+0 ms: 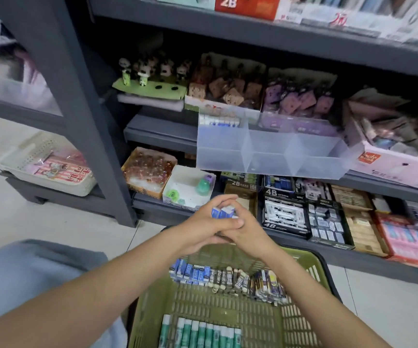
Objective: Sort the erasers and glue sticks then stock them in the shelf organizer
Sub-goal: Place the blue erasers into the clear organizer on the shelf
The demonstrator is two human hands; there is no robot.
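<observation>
Both hands meet above the green basket [301, 315], gripping a small stack of blue-and-white erasers [224, 212] between them. My left hand [208, 226] wraps the stack from the left; my right hand [247, 231] closes on it from the right. More erasers [225, 275] lie in a row across the basket's middle, blue ones at left, brown and dark ones to the right. Green-and-white glue sticks [200, 334] lie side by side at the basket's near end. The clear shelf organizer [270, 156] sits on the middle shelf, with blue-and-white erasers [219, 121] in its back left compartment.
Boxes of 2B and 4B erasers [284, 209] fill the lower shelf behind my hands. A white box [189, 188] and a box of orange items [149, 169] stand to the left. The dark shelf post [89, 109] rises at left. A pink box [389, 156] adjoins the organizer's right.
</observation>
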